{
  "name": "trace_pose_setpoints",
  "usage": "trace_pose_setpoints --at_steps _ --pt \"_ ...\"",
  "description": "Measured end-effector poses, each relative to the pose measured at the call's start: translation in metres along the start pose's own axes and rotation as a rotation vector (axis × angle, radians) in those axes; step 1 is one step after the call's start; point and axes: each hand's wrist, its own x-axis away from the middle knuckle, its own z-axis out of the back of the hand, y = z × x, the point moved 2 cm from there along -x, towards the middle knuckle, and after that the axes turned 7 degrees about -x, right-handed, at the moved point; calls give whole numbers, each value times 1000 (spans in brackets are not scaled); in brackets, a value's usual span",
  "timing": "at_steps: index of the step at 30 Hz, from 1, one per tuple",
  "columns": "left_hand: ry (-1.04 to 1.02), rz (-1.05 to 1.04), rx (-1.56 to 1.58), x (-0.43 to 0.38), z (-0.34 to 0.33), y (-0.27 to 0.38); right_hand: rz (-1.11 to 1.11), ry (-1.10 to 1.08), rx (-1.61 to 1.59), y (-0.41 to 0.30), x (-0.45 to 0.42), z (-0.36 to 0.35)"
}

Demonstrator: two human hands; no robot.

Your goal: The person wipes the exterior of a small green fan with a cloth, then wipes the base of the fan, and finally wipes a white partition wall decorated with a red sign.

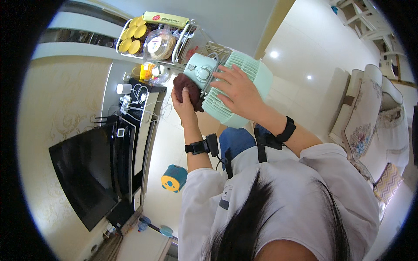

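A mint-green electric fan with a slatted grille lies tilted before me. Its control base carries a round dial and points towards the wire rack. My left hand grips a dark brown cloth, which is bunched against the base's near left edge. Across the grille rests my right hand, palm down with fingers spread, not closed around anything. A grey power cord runs between the base and the grille, close to the right fingertips. The fan's underside is hidden.
Beyond the fan stands a white wire rack with yellow-lidded jars and a clear tub. On the left are a television and tangled white cables. A blue-and-yellow stool sits on the floor; a sofa is at right.
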Motion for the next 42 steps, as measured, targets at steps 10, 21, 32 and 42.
trace_pose_setpoints --at_steps 10,21,32,42 --pt "-300 -189 -141 -72 -6 56 -114 131 67 -11 -7 -9" --pt "-601 269 -131 -138 -25 -12 -133 240 148 -16 -10 -16" --pt "-680 -783 -633 -86 -73 106 -153 234 153 -16 -11 -14" --pt "-685 158 -172 -149 -62 32 -141 240 183 -15 -7 -18"
